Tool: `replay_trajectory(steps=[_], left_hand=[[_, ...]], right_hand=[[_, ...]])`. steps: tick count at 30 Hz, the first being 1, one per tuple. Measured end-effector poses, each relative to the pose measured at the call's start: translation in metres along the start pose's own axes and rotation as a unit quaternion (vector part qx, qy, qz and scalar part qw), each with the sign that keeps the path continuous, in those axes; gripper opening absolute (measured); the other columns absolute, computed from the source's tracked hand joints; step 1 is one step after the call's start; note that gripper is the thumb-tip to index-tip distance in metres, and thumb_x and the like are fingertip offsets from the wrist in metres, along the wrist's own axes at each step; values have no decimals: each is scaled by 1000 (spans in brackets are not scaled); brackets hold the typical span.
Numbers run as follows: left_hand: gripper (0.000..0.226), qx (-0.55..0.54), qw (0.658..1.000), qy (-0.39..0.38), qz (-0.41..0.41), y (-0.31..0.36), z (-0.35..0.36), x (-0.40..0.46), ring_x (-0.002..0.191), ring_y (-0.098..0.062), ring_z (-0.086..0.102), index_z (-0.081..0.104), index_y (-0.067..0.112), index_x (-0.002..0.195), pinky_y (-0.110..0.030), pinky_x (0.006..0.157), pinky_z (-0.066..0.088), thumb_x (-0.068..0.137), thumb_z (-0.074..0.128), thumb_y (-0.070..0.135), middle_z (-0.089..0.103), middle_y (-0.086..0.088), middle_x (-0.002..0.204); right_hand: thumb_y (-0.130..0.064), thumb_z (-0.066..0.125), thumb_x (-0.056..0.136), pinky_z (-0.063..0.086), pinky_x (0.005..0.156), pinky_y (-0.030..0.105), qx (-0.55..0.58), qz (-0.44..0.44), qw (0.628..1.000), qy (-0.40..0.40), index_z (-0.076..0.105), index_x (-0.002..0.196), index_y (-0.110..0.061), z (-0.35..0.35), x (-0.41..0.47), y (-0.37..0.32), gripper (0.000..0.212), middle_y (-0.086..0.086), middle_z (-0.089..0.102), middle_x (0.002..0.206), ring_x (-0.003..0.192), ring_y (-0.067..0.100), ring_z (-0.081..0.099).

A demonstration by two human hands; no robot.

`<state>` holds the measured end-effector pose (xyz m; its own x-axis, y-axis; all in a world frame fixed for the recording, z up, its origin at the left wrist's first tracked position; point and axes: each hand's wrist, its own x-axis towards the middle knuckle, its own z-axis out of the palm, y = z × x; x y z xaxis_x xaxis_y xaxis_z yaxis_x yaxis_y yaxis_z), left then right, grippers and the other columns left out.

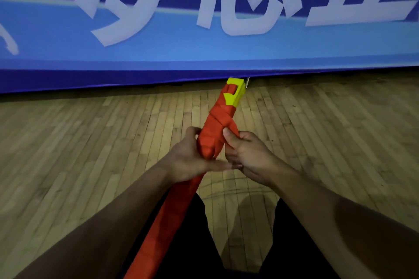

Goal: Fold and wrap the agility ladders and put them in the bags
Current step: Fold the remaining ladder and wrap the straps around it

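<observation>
Holding the folded yellow ladder bundle (217, 136) steady, the left hand (192, 158) grips it while the right hand (244, 154) pinches the orange strap (230, 125) around it, hands touching.

Dim indoor light; banner (204, 18) blurred; wide-angle edges curve; soft floor (68, 142) shadows.

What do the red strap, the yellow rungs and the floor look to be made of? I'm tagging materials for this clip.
Red strap: likely matte woven fabric; it creases and wraps flat, pinched by the right hand while the left hand grips the bundle.
Yellow rungs: probably smooth, rigid plastic, with straight edges.
Floor: narrow wood boards, slightly glossy, with visible seams.
</observation>
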<state>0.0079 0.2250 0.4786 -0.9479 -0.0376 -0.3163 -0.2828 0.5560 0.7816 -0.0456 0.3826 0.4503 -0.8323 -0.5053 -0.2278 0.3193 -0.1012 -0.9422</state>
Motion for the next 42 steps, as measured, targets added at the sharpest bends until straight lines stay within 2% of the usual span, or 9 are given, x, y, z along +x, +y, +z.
replay_trajectory(steps=[4, 9, 13, 18, 23, 28, 33, 38, 42], left_hand=[[85, 133, 990, 50, 0, -1, 1, 2, 89, -18, 66, 38, 19, 136, -34, 76, 59, 68, 88, 27, 60, 0, 108], [35, -75, 996, 45, -26, -1, 4, 0, 88, -26, 71, 65, 12, 111, -45, 77, 62, 78, 72, 2, 68, -8, 101], [25, -179, 983, 26, -30, 0, 5, 1, 94, -33, 72, 68, 0, 104, -42, 75, 61, 80, 65, -8, 67, -22, 107], [31, -240, 970, -22, -18, -5, -4, 0, 87, -31, 74, 67, -1, 109, -38, 69, 57, 80, 58, -9, 71, -19, 108], [39, -284, 954, -91, 7, -6, -17, -10, 81, -32, 73, 64, 5, 113, -35, 64, 56, 74, 60, 5, 73, -12, 95], [61, -36, 999, 6, -4, -25, -32, -7, 67, -19, 69, 53, 13, 115, -40, 67, 61, 61, 82, 13, 66, -4, 80], [77, -109, 992, 34, -56, -47, -51, -10, 78, -19, 69, 30, 11, 136, -35, 68, 60, 73, 74, 1, 67, -7, 90], [35, -319, 943, 37, -92, -95, -75, -24, 86, -26, 62, 56, -2, 120, -37, 79, 51, 86, 58, -9, 63, -16, 100], [26, -314, 934, 98, -143, -132, -91, -23, 84, -22, 66, 67, -4, 111, -34, 82, 55, 97, 52, 12, 70, -10, 92]], right_hand=[[-34, 42, 105, 24, 44, 23, -108, -27, 994, 6, 43, 72, -18, 1, 0, 3, 36, -9, 33, 50, 43, 6, 27], [-49, 36, 103, 32, 51, 24, -300, -78, 948, 66, 54, 71, -20, 3, 4, -3, 47, -6, 43, 56, 46, 5, 38], [-60, 42, 97, 29, 44, 23, -212, -1, 976, 51, 54, 68, -15, 2, 9, -11, 54, -4, 42, 54, 43, 8, 35], [-81, 49, 77, 39, 50, 26, -234, 74, 958, 149, 66, 89, -11, 15, 8, -5, 73, 1, 59, 72, 62, 16, 53], [-65, 61, 76, 58, 85, 43, 1, -2, 997, 77, 67, 102, -10, 50, 17, -1, 61, 6, 76, 85, 89, 25, 73], [-52, 61, 91, 59, 89, 42, -50, -28, 990, 130, 70, 95, -6, 82, 39, -3, 48, 10, 76, 89, 90, 24, 74], [-55, 55, 94, 60, 83, 41, -30, -5, 986, 161, 61, 98, -20, 127, 59, 6, 37, 4, 75, 88, 80, 18, 74], [-75, 46, 85, 61, 78, 43, -106, -24, 978, 179, 66, 95, -17, 156, 82, 36, 62, 0, 75, 78, 73, 20, 74], [-104, 38, 47, 58, 84, 50, -127, 21, 977, 167, 66, 93, -20, 175, 105, 68, 100, 3, 75, 86, 80, 27, 74]])
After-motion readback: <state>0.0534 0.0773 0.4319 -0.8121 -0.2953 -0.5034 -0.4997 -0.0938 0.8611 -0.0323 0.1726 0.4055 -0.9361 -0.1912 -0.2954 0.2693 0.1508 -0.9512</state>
